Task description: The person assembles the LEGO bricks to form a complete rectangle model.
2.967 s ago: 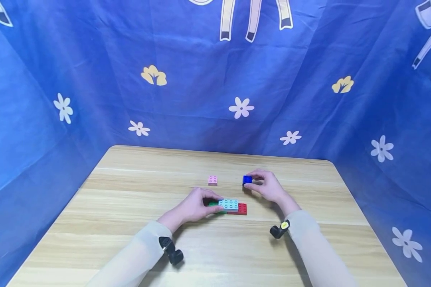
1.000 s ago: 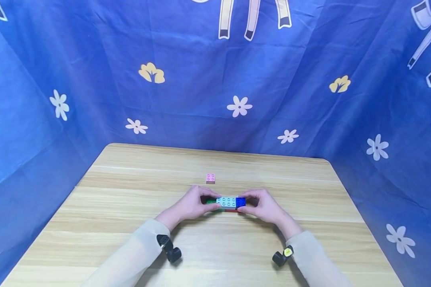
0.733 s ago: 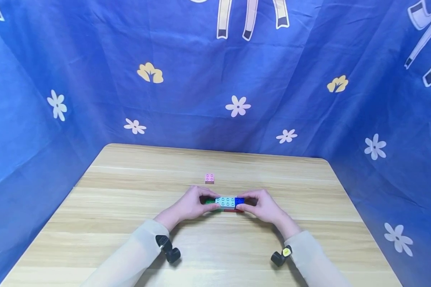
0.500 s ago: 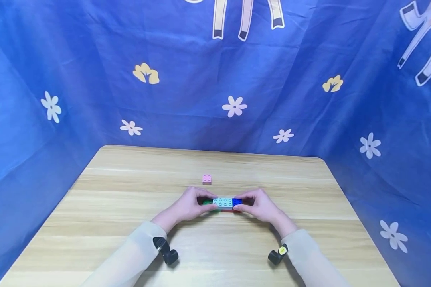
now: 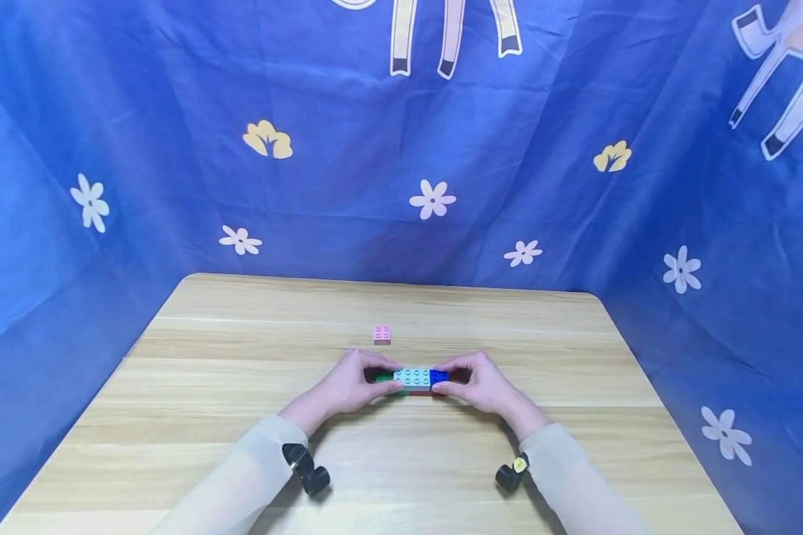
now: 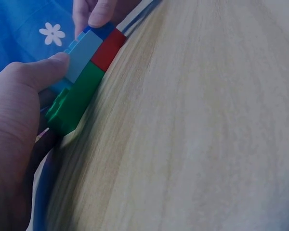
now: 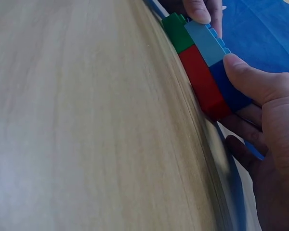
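A light blue building brick (image 5: pixel 413 379) sits on top of a green brick (image 6: pixel 82 98) and a red brick (image 7: pixel 202 84), bridging the two. Beside it on the red one is a dark blue brick (image 7: pixel 227 86), flush against its end. My left hand (image 5: pixel 348 383) pinches the light blue brick between thumb and fingers; the green studs show under that hand. From the other side my right hand (image 5: pixel 485 383) pinches the dark blue brick, its thumb on the near face. The far faces of the bricks are hidden in the head view.
A small pink brick (image 5: pixel 382 336) lies apart on the wooden table (image 5: pixel 254 312), behind the left hand. Blue cloth (image 5: pixel 348 215) with printed flowers hangs around the back and sides of the table.
Three seconds ago my right hand held the dark blue brick away from the others; it then brought it onto the red brick. Lately both hands keep their hold, while the head view shifts slightly.
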The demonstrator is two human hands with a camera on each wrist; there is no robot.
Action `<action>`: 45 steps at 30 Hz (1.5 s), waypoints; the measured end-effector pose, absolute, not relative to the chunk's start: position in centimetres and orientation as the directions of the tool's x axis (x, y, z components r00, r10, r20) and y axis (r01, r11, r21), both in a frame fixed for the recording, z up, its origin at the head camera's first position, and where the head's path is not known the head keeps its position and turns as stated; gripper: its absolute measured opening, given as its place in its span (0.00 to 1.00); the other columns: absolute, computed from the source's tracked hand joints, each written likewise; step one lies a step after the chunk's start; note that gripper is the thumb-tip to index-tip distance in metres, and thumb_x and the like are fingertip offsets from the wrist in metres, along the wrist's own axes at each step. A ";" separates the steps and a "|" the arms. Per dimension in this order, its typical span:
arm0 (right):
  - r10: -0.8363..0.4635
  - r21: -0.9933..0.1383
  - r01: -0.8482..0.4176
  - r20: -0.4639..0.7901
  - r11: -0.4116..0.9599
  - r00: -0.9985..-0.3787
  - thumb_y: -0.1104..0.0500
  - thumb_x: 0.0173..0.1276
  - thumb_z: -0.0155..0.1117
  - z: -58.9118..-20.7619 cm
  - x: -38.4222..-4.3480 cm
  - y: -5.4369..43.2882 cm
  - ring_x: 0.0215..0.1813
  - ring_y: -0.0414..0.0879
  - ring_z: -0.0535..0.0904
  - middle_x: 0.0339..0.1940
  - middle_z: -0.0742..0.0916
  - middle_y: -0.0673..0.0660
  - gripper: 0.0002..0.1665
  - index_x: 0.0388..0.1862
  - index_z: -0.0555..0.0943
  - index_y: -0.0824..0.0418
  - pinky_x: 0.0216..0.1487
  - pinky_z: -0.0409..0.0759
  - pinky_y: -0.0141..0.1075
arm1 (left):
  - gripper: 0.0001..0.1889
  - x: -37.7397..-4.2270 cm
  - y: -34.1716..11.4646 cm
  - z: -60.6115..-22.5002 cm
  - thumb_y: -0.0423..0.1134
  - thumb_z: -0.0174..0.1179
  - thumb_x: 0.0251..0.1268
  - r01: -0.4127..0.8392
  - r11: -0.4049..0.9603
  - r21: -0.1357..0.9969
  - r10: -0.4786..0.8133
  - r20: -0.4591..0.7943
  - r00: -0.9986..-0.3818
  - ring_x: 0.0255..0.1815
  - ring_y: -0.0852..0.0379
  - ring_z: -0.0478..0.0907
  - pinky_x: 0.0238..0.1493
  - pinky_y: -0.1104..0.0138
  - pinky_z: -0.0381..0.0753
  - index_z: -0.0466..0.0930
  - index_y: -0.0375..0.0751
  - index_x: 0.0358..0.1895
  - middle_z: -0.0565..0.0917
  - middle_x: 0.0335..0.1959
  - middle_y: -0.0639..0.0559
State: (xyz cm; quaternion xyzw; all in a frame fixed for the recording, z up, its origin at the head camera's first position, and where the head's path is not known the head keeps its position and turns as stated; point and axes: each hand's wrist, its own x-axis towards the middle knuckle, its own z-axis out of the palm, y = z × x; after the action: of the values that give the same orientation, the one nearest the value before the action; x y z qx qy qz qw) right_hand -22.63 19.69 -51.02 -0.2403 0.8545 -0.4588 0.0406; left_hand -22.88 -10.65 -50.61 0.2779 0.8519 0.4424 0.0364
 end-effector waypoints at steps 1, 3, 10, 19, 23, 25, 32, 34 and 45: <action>-0.447 -0.804 -0.372 0.150 0.464 -0.882 0.49 0.65 0.82 -51.1 -22.6 19.7 0.51 0.42 0.86 0.46 0.92 0.44 0.19 0.52 0.92 0.54 0.59 0.82 0.41 | 0.17 -22.9 -10.7 -50.6 0.52 0.77 0.64 0.440 0.455 0.774 0.506 0.182 -0.843 0.54 0.58 0.84 0.62 0.55 0.80 0.92 0.53 0.53 0.90 0.48 0.62; -0.444 -0.807 -0.368 0.149 0.462 -0.883 0.49 0.65 0.82 -51.1 -22.6 19.7 0.51 0.41 0.86 0.46 0.92 0.44 0.19 0.51 0.92 0.53 0.58 0.82 0.41 | 0.17 -22.9 -10.6 -50.7 0.52 0.77 0.64 0.441 0.459 0.771 0.508 0.180 -0.842 0.54 0.58 0.84 0.62 0.55 0.80 0.92 0.53 0.53 0.90 0.48 0.62; -0.448 -0.809 -0.367 0.146 0.460 -0.882 0.49 0.65 0.82 -51.1 -22.6 19.7 0.50 0.42 0.86 0.46 0.92 0.44 0.19 0.52 0.92 0.53 0.58 0.82 0.40 | 0.18 -23.1 -10.7 -50.8 0.53 0.76 0.65 0.437 0.467 0.769 0.516 0.164 -0.841 0.53 0.59 0.84 0.61 0.55 0.81 0.92 0.53 0.54 0.90 0.48 0.62; -0.450 -0.815 -0.376 0.162 0.441 -0.878 0.50 0.64 0.83 -51.2 -22.7 19.7 0.50 0.42 0.86 0.45 0.92 0.43 0.18 0.51 0.92 0.54 0.57 0.82 0.39 | 0.18 -23.0 -10.7 -50.2 0.52 0.77 0.65 0.419 0.446 0.791 0.529 0.144 -0.836 0.51 0.59 0.85 0.58 0.56 0.82 0.91 0.50 0.54 0.90 0.47 0.61; -0.449 -0.820 -0.372 0.161 0.435 -0.879 0.50 0.64 0.83 -51.2 -22.7 19.6 0.50 0.42 0.87 0.45 0.92 0.44 0.18 0.51 0.92 0.54 0.57 0.82 0.38 | 0.20 -23.2 -10.7 -50.1 0.52 0.76 0.65 0.407 0.445 0.798 0.533 0.130 -0.836 0.52 0.60 0.84 0.58 0.57 0.82 0.91 0.49 0.55 0.90 0.48 0.61; -0.446 -0.822 -0.368 0.159 0.434 -0.881 0.50 0.64 0.83 -51.2 -22.6 19.6 0.50 0.42 0.87 0.45 0.92 0.44 0.18 0.51 0.92 0.54 0.57 0.82 0.38 | 0.21 -23.3 -10.8 -50.1 0.53 0.76 0.65 0.403 0.451 0.796 0.530 0.125 -0.839 0.53 0.59 0.84 0.59 0.57 0.82 0.90 0.48 0.56 0.90 0.49 0.60; -0.451 -0.816 -0.368 0.151 0.446 -0.880 0.49 0.65 0.82 -51.2 -22.7 19.8 0.51 0.42 0.86 0.46 0.92 0.44 0.18 0.52 0.92 0.52 0.59 0.81 0.41 | 0.26 -23.9 -11.3 -49.4 0.49 0.75 0.67 0.353 0.408 0.842 0.506 0.114 -0.855 0.55 0.52 0.87 0.61 0.56 0.83 0.86 0.37 0.61 0.89 0.54 0.48; -0.455 -0.814 -0.371 0.150 0.446 -0.878 0.48 0.66 0.82 -51.3 -22.7 19.8 0.51 0.42 0.86 0.46 0.92 0.44 0.19 0.52 0.92 0.52 0.59 0.81 0.42 | 0.26 -24.2 -11.5 -49.2 0.48 0.75 0.68 0.346 0.395 0.851 0.493 0.121 -0.861 0.56 0.49 0.87 0.62 0.55 0.83 0.86 0.35 0.62 0.89 0.55 0.45; -0.438 -0.822 -0.365 0.160 0.437 -0.885 0.51 0.64 0.83 -51.5 -22.6 19.7 0.51 0.43 0.87 0.44 0.93 0.45 0.19 0.52 0.92 0.55 0.59 0.81 0.38 | 0.26 -27.0 -12.4 -49.4 0.44 0.77 0.65 0.339 0.377 0.862 0.405 0.176 -0.897 0.58 0.44 0.85 0.64 0.53 0.81 0.85 0.35 0.63 0.88 0.58 0.44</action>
State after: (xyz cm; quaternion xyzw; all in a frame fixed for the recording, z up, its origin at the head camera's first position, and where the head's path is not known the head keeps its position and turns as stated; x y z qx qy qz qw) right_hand -22.64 19.71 -51.47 -0.2371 0.8467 -0.4748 0.0384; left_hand -27.04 -12.43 -49.39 0.2245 0.8292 0.5108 0.0322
